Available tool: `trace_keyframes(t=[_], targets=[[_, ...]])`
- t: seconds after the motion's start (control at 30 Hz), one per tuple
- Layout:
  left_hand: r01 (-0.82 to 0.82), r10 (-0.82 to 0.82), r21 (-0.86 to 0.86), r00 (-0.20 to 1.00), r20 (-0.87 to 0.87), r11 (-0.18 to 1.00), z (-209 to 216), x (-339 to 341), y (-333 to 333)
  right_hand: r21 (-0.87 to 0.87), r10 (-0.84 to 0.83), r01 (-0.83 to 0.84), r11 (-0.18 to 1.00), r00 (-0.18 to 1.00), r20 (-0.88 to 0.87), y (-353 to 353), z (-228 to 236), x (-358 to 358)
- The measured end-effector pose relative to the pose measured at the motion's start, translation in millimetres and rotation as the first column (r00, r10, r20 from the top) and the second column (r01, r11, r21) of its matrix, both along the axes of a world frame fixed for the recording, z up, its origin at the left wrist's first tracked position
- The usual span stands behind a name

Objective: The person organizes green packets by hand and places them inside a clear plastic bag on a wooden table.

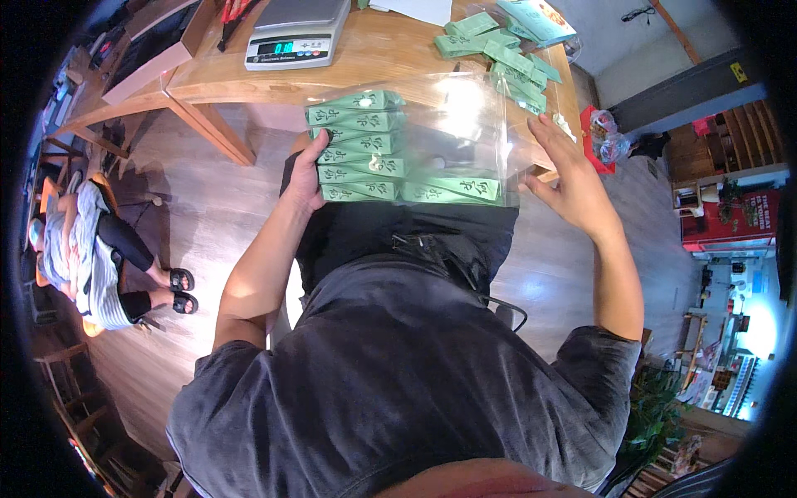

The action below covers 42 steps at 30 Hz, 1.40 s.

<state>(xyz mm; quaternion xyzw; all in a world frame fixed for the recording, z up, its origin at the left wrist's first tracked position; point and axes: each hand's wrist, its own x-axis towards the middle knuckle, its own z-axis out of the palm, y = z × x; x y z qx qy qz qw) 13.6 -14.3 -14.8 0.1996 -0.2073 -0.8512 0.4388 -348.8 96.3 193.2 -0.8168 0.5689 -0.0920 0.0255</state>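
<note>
Filling of the clear plastic bag (452, 133) appears, in the head view, to be only partly done. The bag is held over the lap, just in front of the edge of the table (398, 54). Along its left side, a column of green packets (359, 148) is seen stacked one above another, about five in number. In the right part, a single green packet (458, 191) is seen lying along the bottom, level with the lowest of the column, and above it no packets are seen through the film.

From this, the left column may be judged all but finished and the right column barely begun. More are left to be used, it seems: a loose pile of green packets (508, 60) is spread over the table's far right part, beside a light-blue packet (538, 21). How many lie in the pile cannot be told, since they are overlapped.

The bag's left edge is clamped by the left hand (309, 173), whose thumb is laid over the front; its other fingers are hidden. The right hand (574, 178) is held open near the bag's right edge, thumb and fingers apart, with no packet gripped; whether the film is touched by it cannot be told. No closure of the bag can be made out.
</note>
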Motion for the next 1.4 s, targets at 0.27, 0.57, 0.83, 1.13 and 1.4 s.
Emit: trace_keyframes(t=[0.27, 0.57, 0.83, 1.13, 1.4], targets=[[-0.054, 0.054, -0.026, 0.999, -0.008, 0.998, 8, 1, 4, -0.355, 0.224, -0.339, 0.871, 0.918, -0.326, 9, 6, 3], [-0.04, 0.04, -0.027, 0.999, -0.013, 0.999, 9, 4, 7, -0.25, 0.216, -0.237, 0.939, 0.97, -0.107, 13, 14, 15], [0.069, -0.069, -0.046, 0.998, 0.01, 0.997, 6, 3, 4, -0.172, 0.378, -0.51, 0.843, 0.788, -0.485, 13, 11, 27], [0.105, -0.105, -0.025, 0.994, -0.015, 0.994, 8, -1, 6, 0.111, 0.293, -0.299, 0.948, 0.954, 0.071, 2, -14, 28], [0.129, -0.128, 0.011, 0.991, -0.032, 0.992, -1, -4, 4, 0.172, 0.079, -0.158, 0.972, 0.915, 0.395, 7, -13, 36]])
